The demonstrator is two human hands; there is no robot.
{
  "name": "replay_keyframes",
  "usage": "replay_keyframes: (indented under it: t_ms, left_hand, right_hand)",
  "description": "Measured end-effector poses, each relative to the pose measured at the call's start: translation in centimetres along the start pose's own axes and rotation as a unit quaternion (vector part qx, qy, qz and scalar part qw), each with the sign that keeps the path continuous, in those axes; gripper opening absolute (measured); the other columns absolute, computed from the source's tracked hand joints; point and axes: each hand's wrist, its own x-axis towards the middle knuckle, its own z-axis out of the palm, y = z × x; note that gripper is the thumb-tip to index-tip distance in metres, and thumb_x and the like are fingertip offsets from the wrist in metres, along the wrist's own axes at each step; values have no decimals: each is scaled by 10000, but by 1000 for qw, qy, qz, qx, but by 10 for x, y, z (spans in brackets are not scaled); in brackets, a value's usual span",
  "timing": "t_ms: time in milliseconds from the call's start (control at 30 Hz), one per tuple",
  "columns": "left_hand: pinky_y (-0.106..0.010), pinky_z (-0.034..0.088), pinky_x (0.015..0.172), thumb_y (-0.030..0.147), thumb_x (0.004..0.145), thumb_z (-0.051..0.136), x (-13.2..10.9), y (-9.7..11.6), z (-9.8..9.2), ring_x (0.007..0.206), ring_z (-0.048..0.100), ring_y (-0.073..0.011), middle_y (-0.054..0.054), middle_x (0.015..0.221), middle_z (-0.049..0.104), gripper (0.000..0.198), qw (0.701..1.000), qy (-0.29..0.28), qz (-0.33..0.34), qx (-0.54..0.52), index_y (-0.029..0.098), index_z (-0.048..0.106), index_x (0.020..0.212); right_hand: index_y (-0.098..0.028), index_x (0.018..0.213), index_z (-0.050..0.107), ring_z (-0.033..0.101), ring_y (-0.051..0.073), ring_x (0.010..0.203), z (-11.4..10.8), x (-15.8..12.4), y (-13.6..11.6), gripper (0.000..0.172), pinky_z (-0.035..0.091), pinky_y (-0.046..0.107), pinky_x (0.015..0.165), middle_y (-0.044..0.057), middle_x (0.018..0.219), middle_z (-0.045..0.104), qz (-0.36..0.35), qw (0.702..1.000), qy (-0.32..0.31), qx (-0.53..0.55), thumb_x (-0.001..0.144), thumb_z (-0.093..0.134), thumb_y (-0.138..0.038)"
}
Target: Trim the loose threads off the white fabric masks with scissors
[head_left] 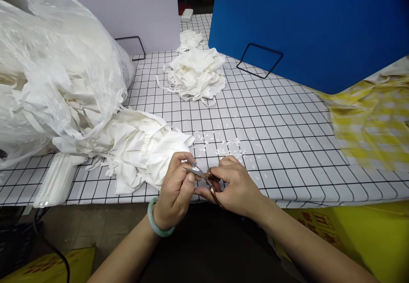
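Observation:
My right hand (pixel 234 185) grips a pair of scissors (pixel 204 175) by its copper-coloured handles. The blades point left and stand apart, their tips at the fingers of my left hand (pixel 175 185). That hand wears a green bangle (pixel 157 221), and its thumb and fingers are pinched together; a small white bit shows by the blades, but what is held there is mostly hidden. Just behind it lies a crumpled heap of white cloth pieces (pixel 143 147) with thin straps. Tiny white clippings (pixel 230 147) are scattered beyond both hands.
At left, a large clear plastic bag (pixel 79 40) bulges with white cloth. A second white cloth pile (pixel 198 74) sits farther back. A white power strip (pixel 57 181) lies near the front edge. Lilac (pixel 143 10) and blue (pixel 303 27) panels stand behind; yellow checked cloth (pixel 373 125) lies right.

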Motion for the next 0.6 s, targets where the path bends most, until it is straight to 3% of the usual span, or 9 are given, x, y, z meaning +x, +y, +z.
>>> replay_keyframes:
  t_ms: [367,467,600]
  left_hand:
    - [-359,479,840,211,1033,382,12,-4,24,1032,526,-236,-100,970,552,272,996,-93,8,-5,181,590,860]
    - [-353,478,847,237,1037,386,14,-9,32,1040,520,-237,-92,940,539,281,994,-109,-15,-21,184,584,845]
    - [-351,473,857,262,1039,391,14,-8,34,1041,509,-234,-92,957,524,286,993,-102,-36,-39,185,584,843]
  right_hand:
    - [-201,511,447,401,113,484,2,-39,22,595,390,304,628,-22,458,498,65,994,75,-54,857,669,-631]
    - [-199,495,439,399,117,489,5,-47,27,629,386,288,578,-21,460,465,124,989,73,-33,844,643,-681]
    - [-207,550,490,421,122,490,-3,-49,33,589,354,265,481,-27,504,465,253,963,30,84,790,668,-714]
